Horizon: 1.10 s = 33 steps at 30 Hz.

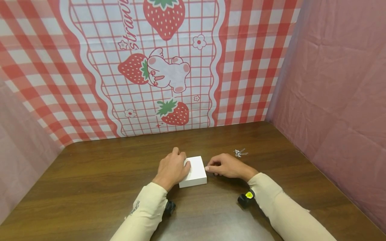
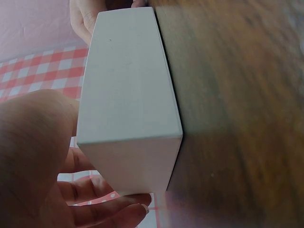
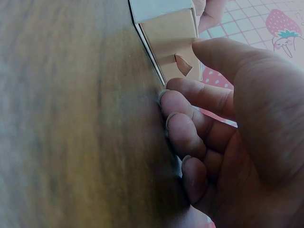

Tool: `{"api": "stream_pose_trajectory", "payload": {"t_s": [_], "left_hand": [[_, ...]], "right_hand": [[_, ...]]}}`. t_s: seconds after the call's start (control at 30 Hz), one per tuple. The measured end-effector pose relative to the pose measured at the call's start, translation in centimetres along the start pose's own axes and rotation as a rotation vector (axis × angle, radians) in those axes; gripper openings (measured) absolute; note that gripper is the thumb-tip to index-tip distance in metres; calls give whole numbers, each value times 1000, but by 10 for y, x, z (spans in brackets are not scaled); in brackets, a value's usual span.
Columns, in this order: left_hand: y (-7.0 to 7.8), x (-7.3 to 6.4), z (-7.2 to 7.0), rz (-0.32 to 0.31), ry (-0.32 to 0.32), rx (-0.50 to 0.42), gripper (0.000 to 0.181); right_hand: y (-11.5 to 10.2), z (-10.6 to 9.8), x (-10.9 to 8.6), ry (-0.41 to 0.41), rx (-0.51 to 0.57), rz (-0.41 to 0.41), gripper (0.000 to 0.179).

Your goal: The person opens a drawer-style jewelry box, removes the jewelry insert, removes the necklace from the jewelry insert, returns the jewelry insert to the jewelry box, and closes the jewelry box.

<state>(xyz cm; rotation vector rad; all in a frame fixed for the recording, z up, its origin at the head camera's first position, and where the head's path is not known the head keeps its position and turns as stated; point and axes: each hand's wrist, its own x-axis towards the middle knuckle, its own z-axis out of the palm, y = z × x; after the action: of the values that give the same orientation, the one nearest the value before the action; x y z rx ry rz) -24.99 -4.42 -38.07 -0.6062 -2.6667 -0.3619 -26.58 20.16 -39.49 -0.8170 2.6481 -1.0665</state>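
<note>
A small white box (image 1: 195,169) lies on the wooden table. My left hand (image 1: 172,169) holds it from the left, thumb over the top and fingers along its left and far sides. In the right wrist view the box's right end shows a beige drawer front (image 3: 164,35) with a short tan pull tab (image 3: 183,65). My right hand (image 1: 227,166) is at this end. Its thumb and index fingertip lie apart on either side of the tab, close to the drawer front, and the other fingers are curled near the tabletop.
A small cluster of silver metal pieces (image 1: 240,153) lies on the table (image 1: 105,177) beyond my right hand. A red-and-white checked strawberry cloth (image 1: 250,67) hangs behind the table, with pink cloth (image 1: 337,83) at the sides.
</note>
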Motion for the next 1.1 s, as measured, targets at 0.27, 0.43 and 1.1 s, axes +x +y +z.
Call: {"api": "stream_pose_trajectory", "payload": {"t_s": [0.27,0.43,1.1], "left_hand": [[0,0,-1,-1,0,0,24],[-1,-1,0,1,3,1,24],[-1,1,1,-5,1,-20,24]], "right_hand": [[0,0,0,4,-12,-5,21],[2,0,1,7,-18,-9,21],[1,4,4,60,-67,-21,6]]}}
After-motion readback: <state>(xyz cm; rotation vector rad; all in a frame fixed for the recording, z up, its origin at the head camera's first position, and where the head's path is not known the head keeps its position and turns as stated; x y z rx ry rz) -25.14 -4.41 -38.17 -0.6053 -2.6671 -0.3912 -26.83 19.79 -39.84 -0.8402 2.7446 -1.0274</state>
